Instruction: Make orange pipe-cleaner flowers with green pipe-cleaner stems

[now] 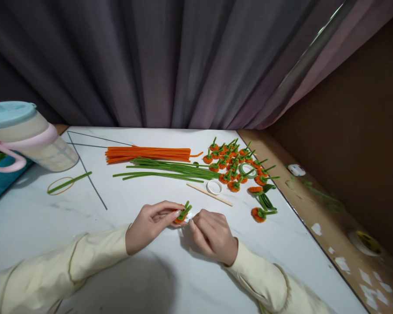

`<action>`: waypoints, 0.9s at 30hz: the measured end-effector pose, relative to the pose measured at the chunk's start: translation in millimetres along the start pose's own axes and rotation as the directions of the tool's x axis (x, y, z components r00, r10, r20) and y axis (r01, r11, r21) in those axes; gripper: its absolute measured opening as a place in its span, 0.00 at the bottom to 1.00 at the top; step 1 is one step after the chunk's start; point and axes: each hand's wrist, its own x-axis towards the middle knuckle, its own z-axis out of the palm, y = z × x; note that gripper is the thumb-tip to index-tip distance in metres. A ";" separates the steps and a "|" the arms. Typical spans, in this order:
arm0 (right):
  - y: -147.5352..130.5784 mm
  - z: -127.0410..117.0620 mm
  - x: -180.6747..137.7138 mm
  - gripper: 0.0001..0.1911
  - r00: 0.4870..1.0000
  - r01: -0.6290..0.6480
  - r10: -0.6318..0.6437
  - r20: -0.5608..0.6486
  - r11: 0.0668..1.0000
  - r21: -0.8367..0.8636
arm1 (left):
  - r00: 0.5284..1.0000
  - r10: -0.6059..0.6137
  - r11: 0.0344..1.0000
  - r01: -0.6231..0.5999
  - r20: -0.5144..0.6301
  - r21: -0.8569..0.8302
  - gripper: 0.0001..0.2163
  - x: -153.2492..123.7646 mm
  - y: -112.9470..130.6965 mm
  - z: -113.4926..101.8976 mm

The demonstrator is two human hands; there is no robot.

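My left hand (153, 224) pinches a small pumpkin of orange pipe cleaner (179, 220) with a green stem pointing up and to the right. Close beside it, on the right, my right hand (212, 235) is closed, thumb against the curled fingers. Whatever those fingers hold is too small to make out. Beyond both hands lie a bundle of orange pipe cleaners (149, 154) and a looser bunch of green pipe cleaners (170, 166). Several finished-looking pipe-cleaner pumpkins (234, 186) cluster at the right, with dark green leaf shapes (266, 202) near one more pumpkin (258, 214).
A white ring (208, 188) and a thin wooden stick (212, 195) lie beyond my right hand. At left stand a large tumbler (42, 139), thin dark wires (88, 172) and a rubber band (72, 186). Tape (363, 244) sits on the brown surface beyond the right edge.
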 end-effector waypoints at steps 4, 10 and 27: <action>1.6 2.0 -1.1 0.14 0.968 -0.247 0.250 0.000 0.954 0.170 | 1.000 -0.022 0.999 0.023 0.020 -0.048 0.11 1.6 -1.8 -0.3; 3.2 2.0 3.5 0.11 0.801 -0.568 0.591 0.098 0.697 0.438 | 0.992 -0.106 0.990 0.112 0.070 -0.081 0.14 1.4 0.5 -1.4; 6.6 -0.2 5.9 0.17 0.747 -0.655 0.611 0.263 0.607 0.451 | 0.981 -0.184 0.977 0.190 0.066 -0.097 0.14 1.5 7.2 2.4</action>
